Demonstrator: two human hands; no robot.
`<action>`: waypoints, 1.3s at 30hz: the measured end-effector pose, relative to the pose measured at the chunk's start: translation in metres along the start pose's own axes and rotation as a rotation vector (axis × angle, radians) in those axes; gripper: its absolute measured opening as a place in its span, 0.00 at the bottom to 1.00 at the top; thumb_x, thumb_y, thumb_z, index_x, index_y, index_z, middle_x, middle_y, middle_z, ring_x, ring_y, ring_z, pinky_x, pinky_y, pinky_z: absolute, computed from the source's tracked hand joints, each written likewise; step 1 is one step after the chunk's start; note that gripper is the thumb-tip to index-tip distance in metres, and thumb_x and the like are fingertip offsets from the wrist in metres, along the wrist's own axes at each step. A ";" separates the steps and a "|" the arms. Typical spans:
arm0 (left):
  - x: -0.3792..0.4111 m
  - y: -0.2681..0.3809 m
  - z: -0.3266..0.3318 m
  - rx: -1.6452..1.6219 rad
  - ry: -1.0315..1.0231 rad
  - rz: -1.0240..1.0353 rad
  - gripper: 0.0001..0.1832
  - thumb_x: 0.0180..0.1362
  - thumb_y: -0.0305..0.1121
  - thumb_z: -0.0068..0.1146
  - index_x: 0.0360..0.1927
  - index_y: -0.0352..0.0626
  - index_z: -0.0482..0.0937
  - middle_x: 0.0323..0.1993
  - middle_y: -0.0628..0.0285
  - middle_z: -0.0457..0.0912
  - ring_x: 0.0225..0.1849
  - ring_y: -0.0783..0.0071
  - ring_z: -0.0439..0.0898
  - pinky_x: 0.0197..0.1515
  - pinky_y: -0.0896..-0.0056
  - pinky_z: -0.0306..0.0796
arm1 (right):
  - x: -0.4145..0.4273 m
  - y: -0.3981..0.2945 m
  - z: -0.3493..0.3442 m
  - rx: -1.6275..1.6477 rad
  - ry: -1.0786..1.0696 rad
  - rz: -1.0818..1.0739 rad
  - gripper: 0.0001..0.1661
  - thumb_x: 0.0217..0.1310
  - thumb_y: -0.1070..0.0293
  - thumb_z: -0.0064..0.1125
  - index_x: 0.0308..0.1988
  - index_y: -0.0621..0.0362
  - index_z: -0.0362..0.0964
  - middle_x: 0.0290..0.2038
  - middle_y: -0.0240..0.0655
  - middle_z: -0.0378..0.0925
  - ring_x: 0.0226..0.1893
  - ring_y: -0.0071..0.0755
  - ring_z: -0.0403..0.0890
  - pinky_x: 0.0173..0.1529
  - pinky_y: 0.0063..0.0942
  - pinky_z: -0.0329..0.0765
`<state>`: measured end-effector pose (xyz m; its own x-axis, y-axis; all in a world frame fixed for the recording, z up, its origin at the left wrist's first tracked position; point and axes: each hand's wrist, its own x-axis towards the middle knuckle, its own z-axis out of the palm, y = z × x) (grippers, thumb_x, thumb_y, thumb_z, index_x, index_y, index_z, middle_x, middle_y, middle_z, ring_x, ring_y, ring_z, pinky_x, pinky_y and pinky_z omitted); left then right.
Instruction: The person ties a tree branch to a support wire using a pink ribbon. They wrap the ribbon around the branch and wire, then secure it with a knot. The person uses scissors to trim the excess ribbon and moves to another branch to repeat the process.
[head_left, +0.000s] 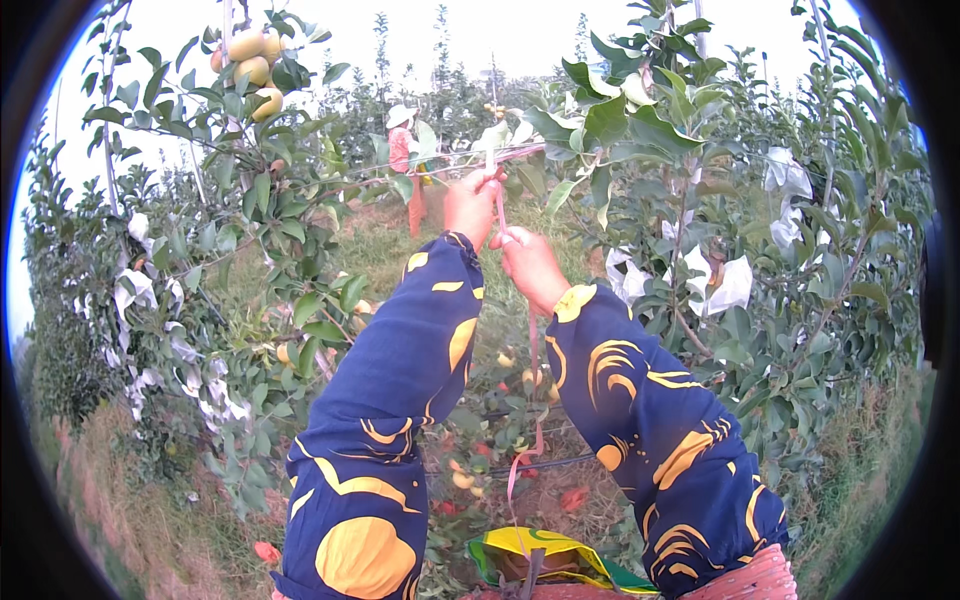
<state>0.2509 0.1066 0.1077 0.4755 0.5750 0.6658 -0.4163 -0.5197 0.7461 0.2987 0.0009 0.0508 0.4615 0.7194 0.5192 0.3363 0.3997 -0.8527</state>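
At about head height, my left hand (471, 206) grips a strip of pink plastic tape (500, 210) close to a wire bundled with pink strands (521, 152). Slightly lower and to the right, my right hand (529, 266) pinches the same tape, so a short length spans the two hands. Its tail hangs below the right hand and runs down to a yellow and green bag (517, 538) at my waist. A pale upright piece (490, 154) rises just above the left hand; my fingers partly hide where the tape meets it.
Apple trees stand on both sides, with yellowish apples (253, 60) at upper left and torn white fruit bags (724, 285) among the branches. A person (401, 157) in a white hat stands farther back. A dark line (517, 470) crosses low over the grass.
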 end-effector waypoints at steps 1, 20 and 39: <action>-0.002 -0.001 0.004 -0.077 -0.010 -0.046 0.09 0.59 0.28 0.47 0.39 0.43 0.78 0.30 0.67 0.78 0.28 0.80 0.75 0.31 0.77 0.70 | -0.003 0.002 -0.001 0.021 0.007 0.017 0.12 0.62 0.66 0.40 0.34 0.57 0.70 0.15 0.22 0.61 0.15 0.15 0.60 0.20 0.18 0.56; -0.007 -0.018 0.009 0.701 0.099 0.431 0.07 0.54 0.26 0.49 0.36 0.43 0.77 0.30 0.52 0.77 0.36 0.54 0.77 0.39 0.58 0.71 | 0.111 -0.061 -0.046 -0.653 -0.021 -0.227 0.19 0.50 0.61 0.56 0.33 0.68 0.75 0.26 0.39 0.76 0.24 0.28 0.75 0.28 0.27 0.71; -0.015 -0.020 -0.020 0.306 0.183 0.176 0.10 0.52 0.27 0.52 0.40 0.39 0.72 0.24 0.53 0.79 0.27 0.59 0.79 0.31 0.62 0.70 | 0.130 -0.073 -0.024 -1.022 -0.073 0.073 0.05 0.44 0.69 0.60 0.24 0.58 0.75 0.16 0.31 0.77 0.15 0.20 0.71 0.22 0.23 0.67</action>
<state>0.2371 0.1210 0.0828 0.2604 0.5490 0.7942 -0.2156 -0.7687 0.6021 0.3540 0.0513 0.1822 0.4690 0.7692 0.4340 0.8635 -0.2963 -0.4081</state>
